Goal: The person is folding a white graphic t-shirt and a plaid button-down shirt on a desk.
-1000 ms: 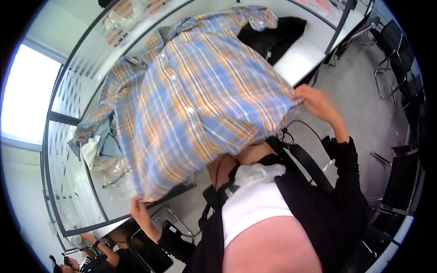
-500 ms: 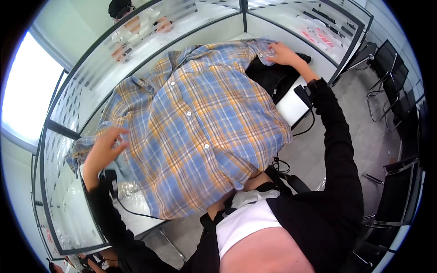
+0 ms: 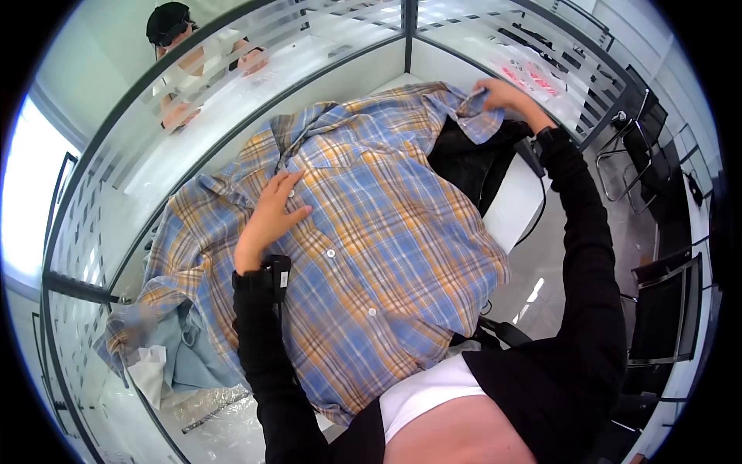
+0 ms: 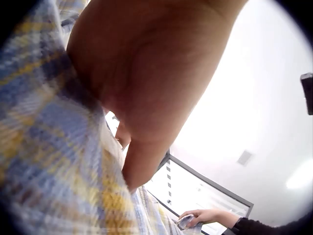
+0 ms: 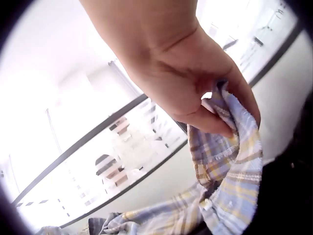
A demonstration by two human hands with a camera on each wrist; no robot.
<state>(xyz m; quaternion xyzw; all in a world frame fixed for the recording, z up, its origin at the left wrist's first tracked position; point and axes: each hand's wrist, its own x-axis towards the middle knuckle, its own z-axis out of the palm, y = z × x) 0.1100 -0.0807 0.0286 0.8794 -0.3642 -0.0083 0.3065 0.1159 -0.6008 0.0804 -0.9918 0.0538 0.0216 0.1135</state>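
Observation:
A blue, yellow and white plaid button-up shirt (image 3: 363, 209) lies front side up across the white table in the head view. My left hand (image 3: 270, 213) rests on its upper chest beside the button strip, fingers extended. The left wrist view shows the palm side of that hand (image 4: 142, 88) close against the plaid cloth. At the far right, my right hand (image 3: 502, 97) pinches the end of one sleeve (image 3: 479, 124). In the right wrist view the cuff (image 5: 225, 161) hangs in a loop from the thumb and fingers, lifted off the table.
Black cloth (image 3: 479, 158) lies under the lifted sleeve. Light blue-grey cloth (image 3: 185, 356), a white piece of fabric (image 3: 147, 375) and clear plastic wrapping (image 3: 224, 425) are at the lower left. Framed glass partitions (image 3: 309, 39) border the table; another person (image 3: 182, 54) is behind them.
Both hands have left the shirt's hem, which they held at first. The left hand has moved over the left sleeve to the chest; the right hand has taken the right cuff and raised it.

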